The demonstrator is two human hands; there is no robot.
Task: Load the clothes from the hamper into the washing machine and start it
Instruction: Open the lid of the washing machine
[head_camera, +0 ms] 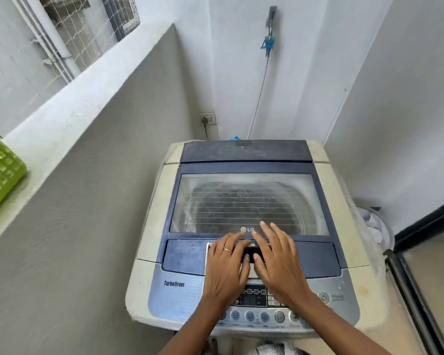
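Observation:
A top-loading washing machine [149,226] with a blue lid stands in the corner straight ahead. Its glass lid [246,201] is closed, and the dark drum shows dimly through it. My left hand [226,265] and my right hand [277,260] lie side by side with straight fingers on the lid's front handle. The control panel [254,298] with its row of round buttons sits under my wrists, and the power button [323,297] is at its right. A green plastic hamper [0,170] stands on the ledge at the far left; its contents are hidden.
A grey half-wall with a white ledge [69,108] runs along the left. A wall socket [207,119] and a tap with a hose [267,44] are behind the machine. White cloth [374,224] lies at the machine's right, beside a dark-framed door [420,265].

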